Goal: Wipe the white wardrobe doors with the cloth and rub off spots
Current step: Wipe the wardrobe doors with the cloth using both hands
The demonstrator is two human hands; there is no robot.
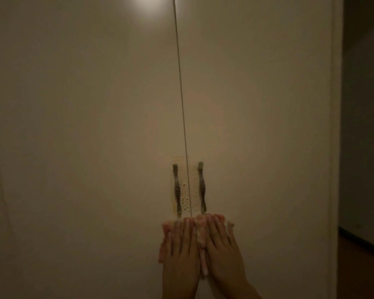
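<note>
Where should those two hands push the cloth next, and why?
Probably straight up: both hands, left and right, press the pink cloth flat just below the two handles, and brownish spots speckle the door between them.

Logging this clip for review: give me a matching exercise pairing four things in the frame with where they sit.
Things:
1. cloth
2. brown spots
3. left hand
4. bright glare

Places:
A. between the two handles
B. top of the left door
C. pressed flat under both hands
D. left of the door gap, below the handles

Pairs: 1-C, 2-A, 3-D, 4-B
</note>
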